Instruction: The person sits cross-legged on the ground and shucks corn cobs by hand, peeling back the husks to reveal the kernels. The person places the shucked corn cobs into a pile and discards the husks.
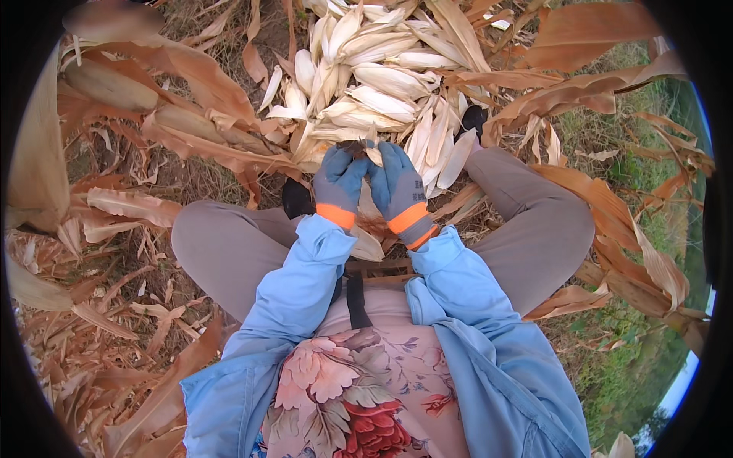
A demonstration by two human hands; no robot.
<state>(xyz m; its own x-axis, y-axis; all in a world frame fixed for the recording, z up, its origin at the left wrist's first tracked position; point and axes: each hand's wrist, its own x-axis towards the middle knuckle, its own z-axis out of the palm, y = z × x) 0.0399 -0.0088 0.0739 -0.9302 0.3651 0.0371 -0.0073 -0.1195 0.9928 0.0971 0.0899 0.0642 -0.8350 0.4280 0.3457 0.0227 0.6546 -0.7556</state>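
Side by side before me, my left hand (340, 177) and my right hand (396, 182) wear grey-and-blue work gloves with orange cuffs. Their fingertips meet at a pale husk tip (374, 154) with dark, dry corn silk (354, 149) beside it. Both hands appear to pinch this tip; the fingers hide much of it. A pale husk (367, 246) shows below, between my wrists, and I cannot tell whether it belongs to the same ear. Just beyond my fingers lies a heap of corn ears in pale husks (378, 86).
My bent legs (532, 229) flank the hands, with dark shoes (298, 198) near the heap. Dry corn stalks (189, 123) and leaves (137, 206) lie to the left. More brown leaves (624, 229) stand at right, beside green grass (607, 366). A seat frame (381, 269) shows beneath me.
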